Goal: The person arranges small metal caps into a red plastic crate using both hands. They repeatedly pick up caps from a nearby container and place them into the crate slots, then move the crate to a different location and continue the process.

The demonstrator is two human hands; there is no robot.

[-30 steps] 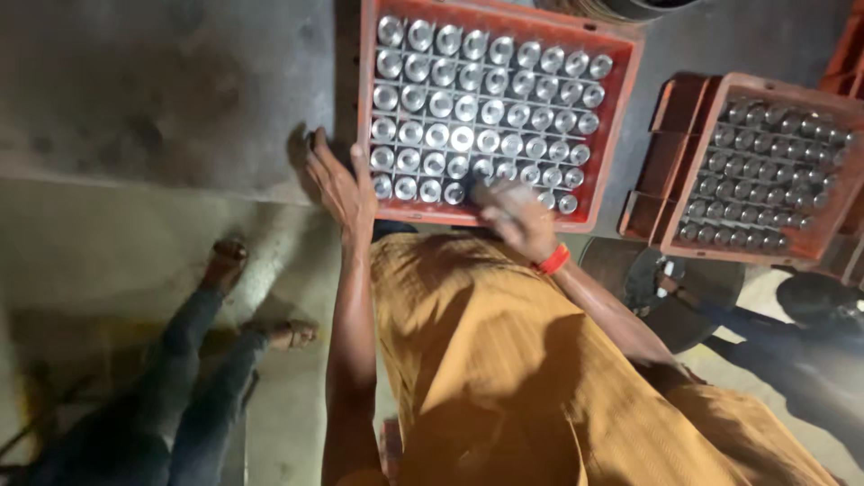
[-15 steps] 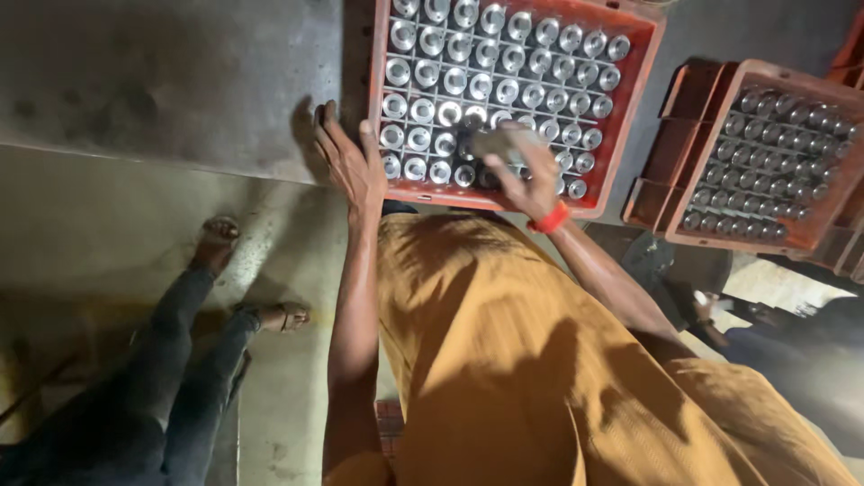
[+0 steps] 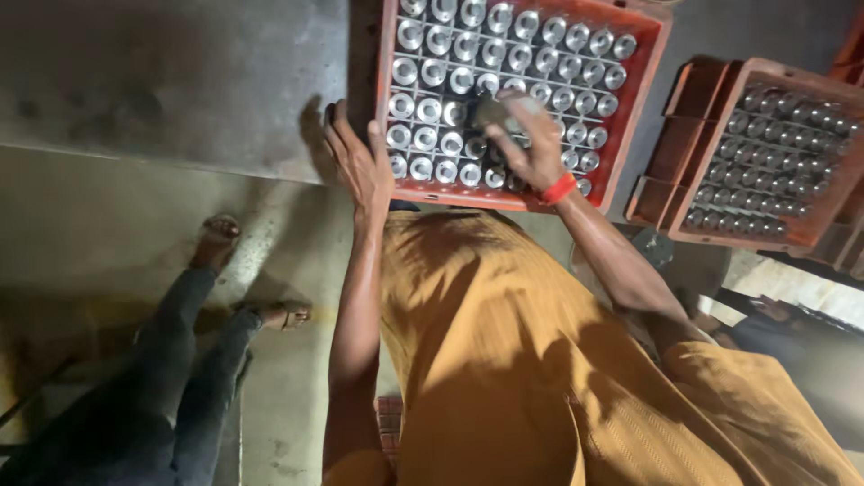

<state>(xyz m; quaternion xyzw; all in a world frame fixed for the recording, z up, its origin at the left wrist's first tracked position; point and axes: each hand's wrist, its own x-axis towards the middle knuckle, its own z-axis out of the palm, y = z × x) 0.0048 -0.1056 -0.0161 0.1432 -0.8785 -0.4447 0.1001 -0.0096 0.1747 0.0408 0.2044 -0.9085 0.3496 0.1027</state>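
A red plastic crate (image 3: 468,194) with a grid of cells holds several shiny round metal parts and lies on a grey metal table (image 3: 162,81). My left hand (image 3: 360,164) lies flat against the crate's near left corner, fingers spread. My right hand (image 3: 538,148), with a red band on the wrist, hovers over the near middle rows and is shut on a dull metal part (image 3: 493,110) just above the cells. My orange garment fills the lower half of the view.
A second red crate (image 3: 670,153) with more metal parts stands at the right, its left cells empty. Another person's legs (image 3: 180,360) in dark trousers and sandals stand on the concrete floor at the left. A further person crouches at the lower right.
My right hand has moved from the crate's near edge up over the middle rows, now with a metal part in its fingers. My left hand has stayed at the crate's corner.
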